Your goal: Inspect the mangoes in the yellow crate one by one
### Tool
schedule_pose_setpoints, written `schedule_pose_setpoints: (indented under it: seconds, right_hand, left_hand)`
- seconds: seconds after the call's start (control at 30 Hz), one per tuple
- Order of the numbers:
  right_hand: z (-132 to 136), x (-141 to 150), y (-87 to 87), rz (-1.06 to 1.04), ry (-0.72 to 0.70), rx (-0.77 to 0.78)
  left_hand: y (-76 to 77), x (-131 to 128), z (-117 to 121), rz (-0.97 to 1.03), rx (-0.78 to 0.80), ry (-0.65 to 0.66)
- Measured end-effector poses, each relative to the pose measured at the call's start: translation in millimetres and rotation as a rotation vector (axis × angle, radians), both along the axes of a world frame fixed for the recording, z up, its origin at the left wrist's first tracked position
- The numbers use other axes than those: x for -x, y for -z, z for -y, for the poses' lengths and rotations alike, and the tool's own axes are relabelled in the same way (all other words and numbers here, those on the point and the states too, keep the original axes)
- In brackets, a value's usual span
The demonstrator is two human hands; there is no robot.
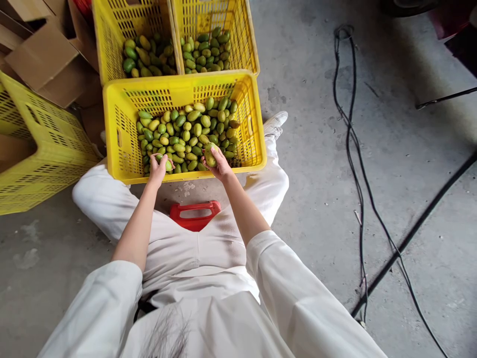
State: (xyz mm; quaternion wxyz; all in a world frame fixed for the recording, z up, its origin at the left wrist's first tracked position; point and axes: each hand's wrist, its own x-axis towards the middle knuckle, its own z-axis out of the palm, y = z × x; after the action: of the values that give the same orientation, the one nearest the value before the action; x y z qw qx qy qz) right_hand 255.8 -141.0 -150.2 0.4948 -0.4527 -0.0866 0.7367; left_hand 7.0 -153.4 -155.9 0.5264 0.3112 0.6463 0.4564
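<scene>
Left hand [158, 168]: closed around a small green oval fruit [167, 164], at the near-left edge of the front crate.
Right hand [219, 164]: gripping a yellow-green oval fruit [210, 155], lifted just above the pile by the crate's near edge.
Front crate: yellow perforated plastic crate [115, 134] on the grey concrete floor [316, 199], between the knees, part-filled with green and yellowish fruits [188, 129].
Behind: two more yellow plastic crates [108, 44] with green fruits, touching the front crate's far edge.
Left side: another yellow crate [44, 149], tilted; brown cardboard [44, 54] beyond.
Beneath: red plastic stool [194, 215] under white-trousered legs.
Right side: black cables [357, 174] across the floor.
</scene>
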Motion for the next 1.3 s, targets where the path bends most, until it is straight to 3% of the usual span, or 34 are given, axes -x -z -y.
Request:
schedule_pose_setpoints:
  seconds: [0.17,0.33,0.57,0.83,1.0,1.17,1.3]
  right_hand:
    - [-1,-4,5.2,-0.060,0.031,0.028]
    - [1,-5,15.6,-0.090,0.031,-0.036]
    - [-4,-2,16.2,-0.002,0.069,0.096]
    - [-4,-3,12.9,-0.109,0.023,0.069]
    - [-6,-2,17.0,-0.079,0.094,0.095]
    - [-3,1,20.2,-0.022,0.079,-0.009]
    - [-4,3,23.1,0.001,0.093,-0.028]
  left_hand:
    - [-5.8,2,-3,0.123,0.059,-0.146]
    - [-20.5,7,-7,0.275,0.171,-0.144]
    - [-30.7,11,-3,0.467,0.138,-0.196]
    - [-15.4,5,3,0.294,-0.022,-0.223]
    - [-6.2,5,3,0.189,-0.072,-0.145]
    - [-5.1,5,3,0.116,-0.134,-0.091]
    - [-2.5,5,2,0.168,-0.127,-0.171]
